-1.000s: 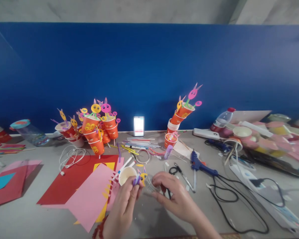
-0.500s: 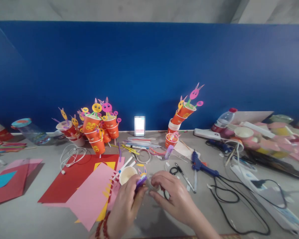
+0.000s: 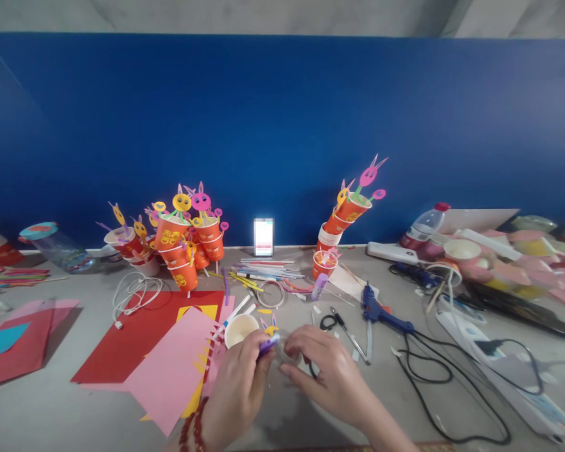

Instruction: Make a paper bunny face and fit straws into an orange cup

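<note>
My left hand (image 3: 240, 370) is closed, pinching a small purple piece (image 3: 267, 345) between thumb and forefinger; its exact kind is too small to make out. Curled around a roll of clear tape (image 3: 282, 353), my right hand (image 3: 327, 364) is close beside the left, and the roll's edge meets the purple piece. Just behind the left hand stands a paper cup (image 3: 241, 328), its pale inside facing up. A yellow paper bunny head (image 3: 270, 326) shows behind the fingers, partly hidden by them.
Pink paper (image 3: 174, 370) and red paper (image 3: 108, 351) lie to the left. Stacked orange cups with paper faces (image 3: 172, 242) stand behind. On the right are a blue glue gun (image 3: 381, 314), its black cord, scissors (image 3: 329, 322) and a power strip (image 3: 494, 370). A purple glue stick (image 3: 319, 287) stands farther back.
Both hands stay nearly in place. The purple piece and tape roll have shifted slightly between the fingers, and the right fingers sit a little apart from the left.
</note>
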Action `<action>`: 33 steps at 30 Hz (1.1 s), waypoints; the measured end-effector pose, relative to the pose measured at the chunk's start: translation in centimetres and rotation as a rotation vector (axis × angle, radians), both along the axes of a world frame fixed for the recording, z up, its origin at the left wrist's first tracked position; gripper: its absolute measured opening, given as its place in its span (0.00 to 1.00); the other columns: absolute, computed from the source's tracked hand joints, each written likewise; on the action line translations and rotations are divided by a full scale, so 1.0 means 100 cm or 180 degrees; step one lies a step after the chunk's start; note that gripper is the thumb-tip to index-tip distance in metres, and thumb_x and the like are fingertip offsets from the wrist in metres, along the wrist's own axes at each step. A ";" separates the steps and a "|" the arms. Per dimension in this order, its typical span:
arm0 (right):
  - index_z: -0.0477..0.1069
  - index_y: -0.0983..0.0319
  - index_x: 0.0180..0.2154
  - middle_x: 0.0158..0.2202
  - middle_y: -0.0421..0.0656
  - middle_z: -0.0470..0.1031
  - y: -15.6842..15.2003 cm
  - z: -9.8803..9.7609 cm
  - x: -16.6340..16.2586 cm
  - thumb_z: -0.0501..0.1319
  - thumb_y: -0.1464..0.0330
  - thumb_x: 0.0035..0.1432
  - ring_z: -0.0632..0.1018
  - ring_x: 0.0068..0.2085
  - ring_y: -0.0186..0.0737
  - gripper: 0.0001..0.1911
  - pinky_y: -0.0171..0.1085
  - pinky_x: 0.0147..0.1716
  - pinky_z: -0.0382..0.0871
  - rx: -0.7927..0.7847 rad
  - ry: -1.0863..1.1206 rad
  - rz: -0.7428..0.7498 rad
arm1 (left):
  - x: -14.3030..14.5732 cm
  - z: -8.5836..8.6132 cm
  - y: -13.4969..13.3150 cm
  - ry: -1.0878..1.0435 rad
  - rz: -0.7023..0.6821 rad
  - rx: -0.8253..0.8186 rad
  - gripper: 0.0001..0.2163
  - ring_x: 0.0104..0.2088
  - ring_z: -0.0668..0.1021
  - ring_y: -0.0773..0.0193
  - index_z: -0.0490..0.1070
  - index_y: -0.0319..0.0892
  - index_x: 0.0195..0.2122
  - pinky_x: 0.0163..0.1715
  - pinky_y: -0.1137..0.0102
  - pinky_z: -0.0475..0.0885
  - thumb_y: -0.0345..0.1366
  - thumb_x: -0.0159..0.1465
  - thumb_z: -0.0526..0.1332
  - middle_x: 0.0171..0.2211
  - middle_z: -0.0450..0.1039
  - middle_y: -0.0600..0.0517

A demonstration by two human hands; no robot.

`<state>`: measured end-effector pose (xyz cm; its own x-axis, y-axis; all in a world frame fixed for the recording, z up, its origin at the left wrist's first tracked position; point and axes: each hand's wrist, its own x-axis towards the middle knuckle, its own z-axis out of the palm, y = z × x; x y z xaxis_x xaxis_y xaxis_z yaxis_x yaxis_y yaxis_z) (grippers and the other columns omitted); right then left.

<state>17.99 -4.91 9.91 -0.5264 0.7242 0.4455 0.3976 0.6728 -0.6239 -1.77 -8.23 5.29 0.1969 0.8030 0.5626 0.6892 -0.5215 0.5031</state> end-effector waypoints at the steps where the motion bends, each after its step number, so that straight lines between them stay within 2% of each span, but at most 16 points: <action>1: 0.68 0.60 0.33 0.30 0.42 0.74 0.000 0.000 0.000 0.60 0.66 0.64 0.74 0.32 0.40 0.06 0.35 0.32 0.65 -0.0026 -0.0062 -0.0046 | 0.000 -0.002 -0.001 -0.0043 -0.0015 -0.0076 0.12 0.43 0.82 0.55 0.67 0.44 0.53 0.40 0.66 0.78 0.31 0.70 0.53 0.45 0.79 0.43; 5: 0.68 0.60 0.32 0.28 0.42 0.72 0.003 -0.002 0.002 0.60 0.63 0.64 0.73 0.31 0.40 0.10 0.35 0.30 0.63 -0.0021 -0.0304 -0.0270 | -0.001 -0.012 -0.007 -0.0532 0.0000 -0.0439 0.15 0.47 0.80 0.51 0.67 0.43 0.56 0.44 0.63 0.77 0.35 0.69 0.56 0.48 0.78 0.41; 8: 0.69 0.61 0.35 0.30 0.43 0.74 0.004 -0.005 0.005 0.61 0.61 0.64 0.74 0.33 0.41 0.09 0.36 0.33 0.64 0.0060 -0.0344 -0.0286 | -0.001 -0.010 -0.008 -0.1190 0.0071 -0.1037 0.15 0.49 0.78 0.50 0.70 0.43 0.53 0.48 0.61 0.74 0.41 0.67 0.60 0.48 0.77 0.41; 10: 0.69 0.61 0.44 0.33 0.44 0.76 0.006 -0.005 0.008 0.62 0.61 0.64 0.74 0.35 0.43 0.11 0.38 0.36 0.66 0.0093 -0.0310 -0.0244 | -0.002 -0.004 -0.005 -0.1647 -0.0084 -0.1586 0.13 0.43 0.78 0.53 0.73 0.43 0.47 0.43 0.65 0.74 0.44 0.66 0.60 0.42 0.78 0.44; 12: 0.67 0.60 0.52 0.36 0.45 0.78 0.007 -0.003 0.011 0.62 0.62 0.64 0.75 0.38 0.44 0.17 0.40 0.40 0.67 0.0143 -0.0339 -0.0003 | -0.003 0.004 0.000 -0.2065 -0.0452 -0.2080 0.12 0.31 0.74 0.61 0.72 0.43 0.41 0.30 0.71 0.71 0.46 0.67 0.59 0.31 0.73 0.50; 14: 0.67 0.57 0.55 0.39 0.45 0.78 0.008 0.003 0.013 0.61 0.64 0.66 0.75 0.41 0.44 0.17 0.44 0.48 0.65 0.0194 -0.0415 0.0409 | -0.005 0.010 0.004 -0.2369 -0.0816 -0.2431 0.13 0.23 0.66 0.69 0.68 0.42 0.36 0.22 0.75 0.61 0.47 0.68 0.57 0.24 0.63 0.57; 16: 0.69 0.56 0.53 0.40 0.44 0.78 0.009 0.008 0.013 0.60 0.65 0.66 0.76 0.43 0.43 0.14 0.48 0.55 0.60 0.0193 -0.0425 0.0647 | -0.005 0.014 0.006 -0.2560 -0.1066 -0.2657 0.13 0.21 0.59 0.71 0.65 0.42 0.35 0.20 0.75 0.55 0.47 0.69 0.56 0.22 0.56 0.60; 18: 0.71 0.58 0.51 0.38 0.44 0.78 0.010 0.010 0.012 0.61 0.66 0.65 0.76 0.42 0.43 0.13 0.51 0.59 0.56 0.0145 -0.0391 0.0557 | -0.004 0.017 0.004 -0.2675 -0.1253 -0.2818 0.14 0.20 0.57 0.72 0.64 0.43 0.36 0.20 0.75 0.53 0.49 0.69 0.56 0.22 0.54 0.61; 22: 0.74 0.59 0.45 0.30 0.41 0.75 0.014 0.006 0.009 0.61 0.66 0.64 0.75 0.35 0.42 0.08 0.53 0.58 0.58 0.0037 -0.0399 0.0255 | 0.000 0.022 -0.003 -0.2675 -0.1274 -0.2877 0.15 0.20 0.57 0.72 0.64 0.42 0.36 0.20 0.75 0.53 0.50 0.69 0.56 0.22 0.53 0.61; 28: 0.76 0.58 0.38 0.27 0.39 0.75 0.020 -0.002 0.010 0.63 0.57 0.63 0.75 0.32 0.39 0.11 0.52 0.58 0.58 -0.0135 0.0141 0.0363 | -0.004 0.022 -0.005 -0.2840 -0.1176 -0.2879 0.14 0.20 0.58 0.73 0.65 0.42 0.36 0.20 0.76 0.54 0.49 0.68 0.57 0.22 0.55 0.61; 31: 0.76 0.57 0.34 0.27 0.39 0.76 0.021 -0.001 0.008 0.62 0.59 0.64 0.74 0.31 0.39 0.11 0.52 0.58 0.59 -0.0093 0.0300 0.0353 | -0.002 0.020 -0.003 -0.3076 -0.1223 -0.2947 0.15 0.19 0.58 0.74 0.65 0.42 0.36 0.20 0.77 0.54 0.50 0.67 0.59 0.22 0.55 0.61; 33: 0.76 0.57 0.32 0.26 0.39 0.76 0.021 0.000 0.007 0.62 0.61 0.65 0.74 0.30 0.39 0.10 0.52 0.57 0.60 -0.0033 0.0372 0.0326 | 0.001 0.019 -0.001 -0.3215 -0.1087 -0.2857 0.14 0.19 0.58 0.74 0.66 0.42 0.36 0.20 0.77 0.55 0.49 0.66 0.60 0.22 0.55 0.61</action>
